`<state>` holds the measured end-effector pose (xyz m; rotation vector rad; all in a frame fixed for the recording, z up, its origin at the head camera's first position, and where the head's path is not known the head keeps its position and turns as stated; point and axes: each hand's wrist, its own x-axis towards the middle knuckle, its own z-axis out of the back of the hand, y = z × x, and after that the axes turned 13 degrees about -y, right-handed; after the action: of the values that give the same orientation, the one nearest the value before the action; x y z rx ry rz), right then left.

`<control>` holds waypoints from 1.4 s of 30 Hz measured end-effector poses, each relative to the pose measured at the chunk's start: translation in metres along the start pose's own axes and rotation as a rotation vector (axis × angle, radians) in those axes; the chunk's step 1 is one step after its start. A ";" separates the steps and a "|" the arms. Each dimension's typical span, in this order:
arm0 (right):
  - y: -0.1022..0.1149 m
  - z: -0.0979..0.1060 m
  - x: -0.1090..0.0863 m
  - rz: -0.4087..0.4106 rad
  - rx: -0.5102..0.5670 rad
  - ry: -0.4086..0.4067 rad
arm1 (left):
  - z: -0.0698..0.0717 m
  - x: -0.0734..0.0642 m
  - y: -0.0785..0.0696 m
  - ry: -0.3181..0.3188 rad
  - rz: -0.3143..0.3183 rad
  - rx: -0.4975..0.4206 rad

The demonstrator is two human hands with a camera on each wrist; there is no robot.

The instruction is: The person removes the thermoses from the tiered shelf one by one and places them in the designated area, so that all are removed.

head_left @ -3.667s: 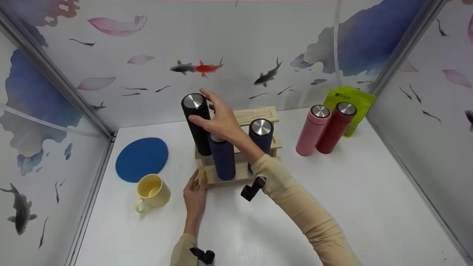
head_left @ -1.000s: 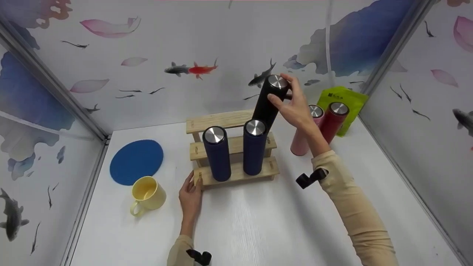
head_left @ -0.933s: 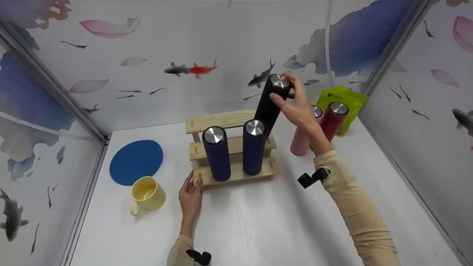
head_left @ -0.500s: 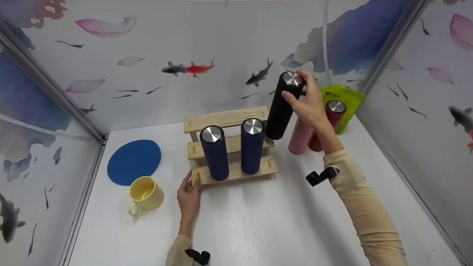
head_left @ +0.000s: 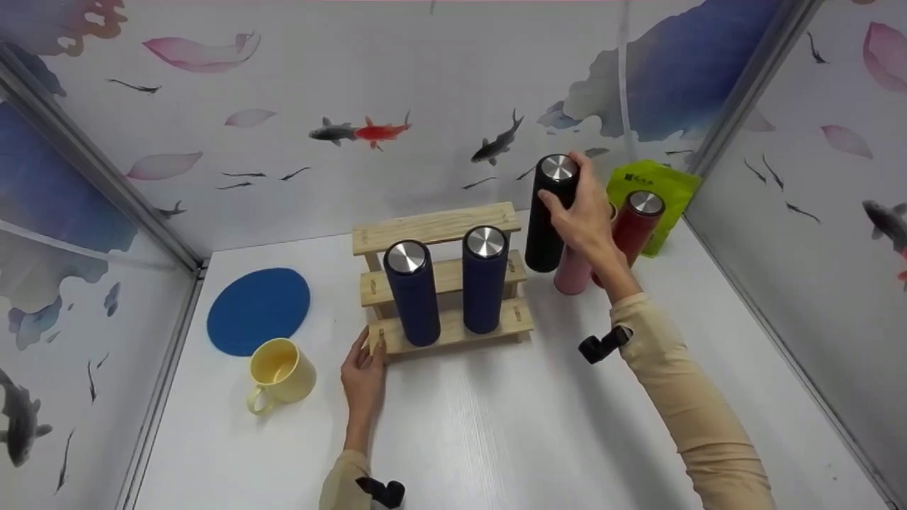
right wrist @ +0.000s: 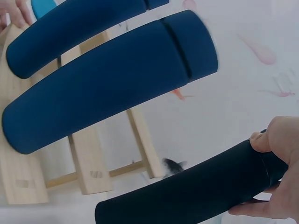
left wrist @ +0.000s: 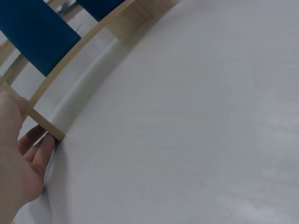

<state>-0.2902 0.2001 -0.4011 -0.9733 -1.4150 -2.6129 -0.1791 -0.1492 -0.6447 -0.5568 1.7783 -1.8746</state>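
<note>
My right hand [head_left: 587,218] grips a black vacuum flask [head_left: 544,237] near its steel-topped lid, thumb on one side and fingers on the other. The flask is upright, just right of a three-tier wooden rack [head_left: 436,228]; whether its base touches the table I cannot tell. At the rack's front left corner, my left hand [head_left: 363,382] holds the end between thumb and fingers, seen also in the left wrist view. Two navy flasks [head_left: 414,301] [head_left: 485,287] stand on the lowest tier. Behind my right hand, a pink flask [head_left: 572,273] is mostly hidden.
A red flask [head_left: 638,223] stands beside the pink one, before a lime-green pouch [head_left: 655,180]. On the left lie a round blue mat [head_left: 258,308] and a yellow mug [head_left: 294,375]. Printed panels [head_left: 439,78] wall in the white table [head_left: 468,439] at the back and sides.
The black flask has travelled in my right hand from the rack's left side to its right, then straightened and come down slightly. My left hand has stayed on the rack's corner.
</note>
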 end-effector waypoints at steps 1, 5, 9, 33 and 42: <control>-0.003 -0.003 -0.002 0.001 -0.005 -0.008 | 0.001 -0.002 -0.006 0.005 0.001 0.002; -0.015 -0.015 -0.008 0.012 -0.023 -0.036 | 0.003 -0.007 -0.018 0.016 -0.005 0.014; -0.027 -0.028 -0.016 0.014 -0.037 -0.053 | 0.001 -0.002 -0.004 -0.004 -0.025 0.021; -0.059 -0.048 -0.041 -0.032 -0.138 -0.036 | 0.000 -0.002 0.002 0.005 -0.005 -0.002; -0.047 -0.038 -0.039 -0.091 -0.198 0.054 | 0.001 -0.002 0.002 0.010 0.001 0.003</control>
<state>-0.2923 0.1891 -0.4718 -0.8666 -1.2362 -2.8675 -0.1763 -0.1491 -0.6466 -0.5466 1.7821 -1.8821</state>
